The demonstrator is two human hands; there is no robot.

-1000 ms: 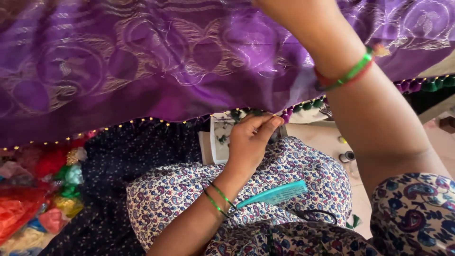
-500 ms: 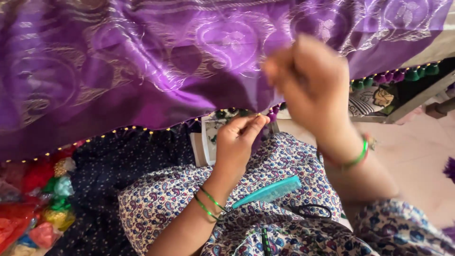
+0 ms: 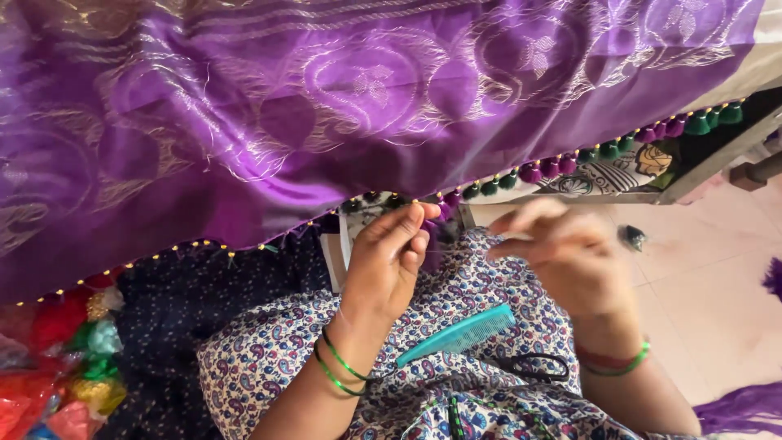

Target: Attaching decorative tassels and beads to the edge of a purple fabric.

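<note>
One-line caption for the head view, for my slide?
Left hand pinches purple cloth's tasselled edge; right hand hovers beside it.

Home textile workspace: purple sari (image 3: 326,106) with tassels (image 3: 529,173) hung overhead, thread bundles (image 3: 65,358) on the tiled floor (image 3: 700,277), comb (image 3: 456,336) and scissors (image 3: 529,367) on lap.

Purple cloth (image 3: 342,106) overhangs the top — its tasselled edge (image 3: 570,167) blocks above. Lap (image 3: 269,350) carries comb (image 3: 456,336), scissors (image 3: 533,367); open tiled floor (image 3: 700,277) at right.
</note>
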